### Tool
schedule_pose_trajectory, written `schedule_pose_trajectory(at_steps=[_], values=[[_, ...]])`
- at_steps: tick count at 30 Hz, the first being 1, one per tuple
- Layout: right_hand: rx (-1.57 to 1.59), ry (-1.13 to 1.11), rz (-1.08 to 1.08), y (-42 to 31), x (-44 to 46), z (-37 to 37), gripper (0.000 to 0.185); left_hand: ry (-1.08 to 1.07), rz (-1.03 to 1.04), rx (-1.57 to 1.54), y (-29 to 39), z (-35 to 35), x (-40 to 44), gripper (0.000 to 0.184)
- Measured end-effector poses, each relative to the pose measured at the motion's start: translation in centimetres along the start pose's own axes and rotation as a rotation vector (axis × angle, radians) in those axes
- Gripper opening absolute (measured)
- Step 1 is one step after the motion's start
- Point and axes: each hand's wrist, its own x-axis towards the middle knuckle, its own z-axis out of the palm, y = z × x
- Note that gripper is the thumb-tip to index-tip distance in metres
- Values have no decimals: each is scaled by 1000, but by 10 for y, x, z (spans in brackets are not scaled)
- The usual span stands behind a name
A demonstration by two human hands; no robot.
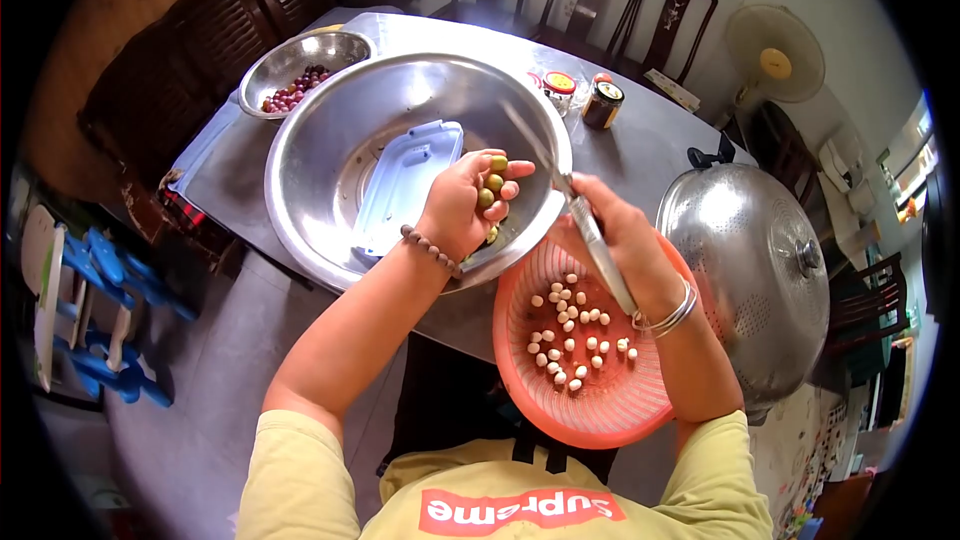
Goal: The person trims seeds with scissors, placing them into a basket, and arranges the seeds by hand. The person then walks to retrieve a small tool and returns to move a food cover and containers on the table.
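My left hand (468, 200), palm up over the big steel basin (320, 130), holds several green round fruits (494, 183) in its curled fingers. In my right hand (612, 230) is a knife (603, 255) with a metal handle, its blade pointing up and left over the basin's right side. A light blue plastic lid or tray (408, 185) lies inside the basin, left of my left hand. Below my right hand sits an orange basket (520, 380) with several whitish round pieces (569, 344) in it.
A smaller steel bowl (262, 75) with red fruits (295, 90) stands behind the basin at the left. Jars (602, 105) are at the back of the table (640, 160). A domed steel lid (745, 240) is on the right. Chairs and a fan (775, 55) stand beyond.
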Motion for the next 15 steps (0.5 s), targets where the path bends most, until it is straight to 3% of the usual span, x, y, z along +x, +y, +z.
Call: schedule_pose_trajectory(at_steps=[4,6,15], values=[[-286,-64,49,15,-20,-11,46,-66,-42,-33,-1,-7,3,22],[-384,-30,8,27,-29,-12,49,-263,-74,-50,-3,-12,6,22],[-453,54,0,33,-38,-8,42,-278,-52,131,-6,-1,0,16]])
